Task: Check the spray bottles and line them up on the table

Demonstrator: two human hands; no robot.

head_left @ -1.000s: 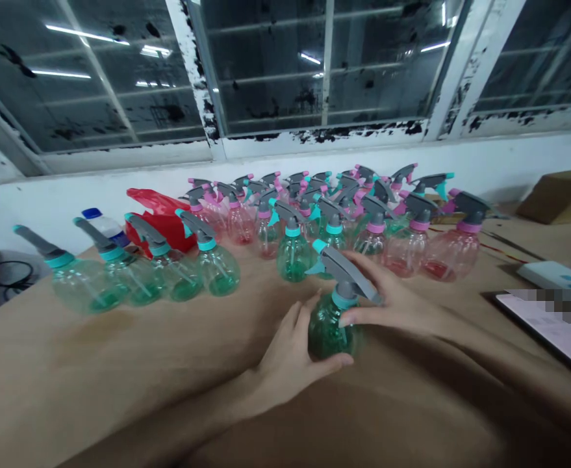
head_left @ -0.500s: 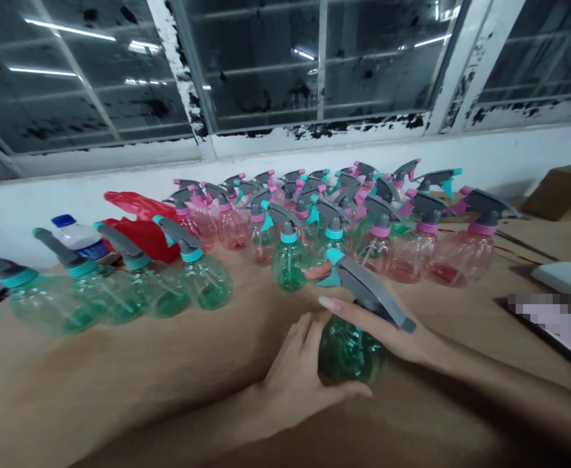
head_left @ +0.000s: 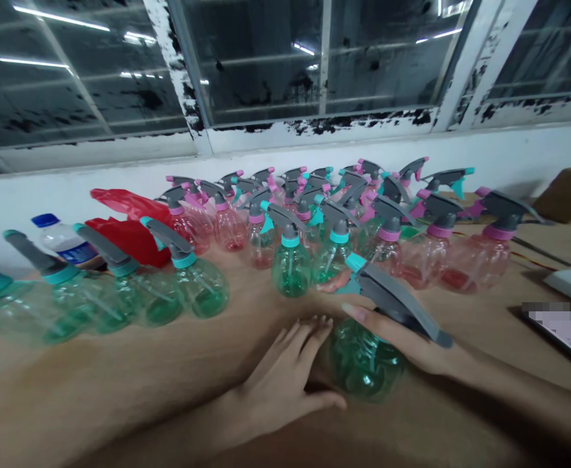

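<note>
A green spray bottle with a grey trigger head and turquoise nozzle stands at the table's near middle. My right hand is wrapped round its neck just under the head, thumb on the near side and a fingertip showing beyond the trigger. To the left of the bottle, my left hand lies low over the table with fingers stretched and thumb apart. It holds nothing, and a small gap separates it from the bottle. Another green spray bottle stands just beyond the hands.
Several green spray bottles form a row on the left. Many pink and green ones crowd the back. A red plastic bag and a blue-capped bottle lie behind the left row. At right are a phone and a cardboard box.
My left hand has let go of the green bottle and drawn away to the left. The right hand and bottle now appear slightly farther right and lower; the whole view has shifted a little.
</note>
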